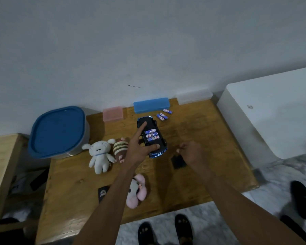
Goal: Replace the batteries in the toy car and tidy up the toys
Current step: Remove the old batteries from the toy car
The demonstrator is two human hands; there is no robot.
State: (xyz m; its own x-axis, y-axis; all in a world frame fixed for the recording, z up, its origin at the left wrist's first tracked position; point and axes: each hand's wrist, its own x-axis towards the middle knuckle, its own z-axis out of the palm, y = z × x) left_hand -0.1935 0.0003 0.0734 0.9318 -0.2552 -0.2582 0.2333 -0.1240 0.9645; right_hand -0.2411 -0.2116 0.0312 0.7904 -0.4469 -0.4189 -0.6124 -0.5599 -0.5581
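A blue toy car (157,152) lies upside down on the wooden table (210,138), its battery bay open with three blue batteries (151,134) side by side. My left hand (140,149) holds the car, index finger on its far end and thumb on its near end. My right hand (191,152) hovers just right of the car, fingers curled with their tips pinched; whether it holds anything I cannot tell. The black battery cover (178,161) lies below it. Three loose batteries (163,114) lie behind the car.
Plush toys: a white one (100,156), a striped brown one (120,149), a pink one (137,190). A blue-lidded tub (57,131) stands at back left. Pink (113,113), blue (151,105) and clear (194,96) boxes line the wall. A white cabinet (272,112) stands on the right.
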